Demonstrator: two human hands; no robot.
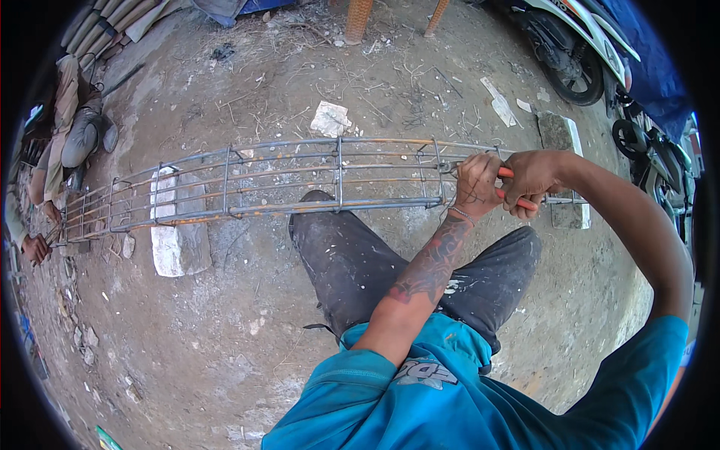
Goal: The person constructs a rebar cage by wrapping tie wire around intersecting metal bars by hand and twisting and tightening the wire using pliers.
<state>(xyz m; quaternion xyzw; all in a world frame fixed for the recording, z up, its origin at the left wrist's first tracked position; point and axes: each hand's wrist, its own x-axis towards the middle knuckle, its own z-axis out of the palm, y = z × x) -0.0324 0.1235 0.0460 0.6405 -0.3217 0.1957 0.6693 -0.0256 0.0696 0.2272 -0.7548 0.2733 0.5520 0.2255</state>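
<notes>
A long cage of rebar (340, 174) with square wire-tied stirrups stretches left to right above my knees. Over its right part, my left hand (475, 182) is closed around red-handled pincers (529, 203), close behind their metal head, which touches the bars by a stirrup. Its fingers partly hide the tool and the bars beneath. My right hand (534, 178) comes over from the right and grips the red handles. The cage rests on a pale block (169, 225) at the left and on another block (571, 215) at the right.
At the far left a co-worker's hands (35, 248) are by the cage's end. A motorcycle (574, 52) stands at the upper right, with another (660, 154) below it. Orange posts (358, 21) rise at the back. Stones (88, 337) and scraps litter the dirt ground.
</notes>
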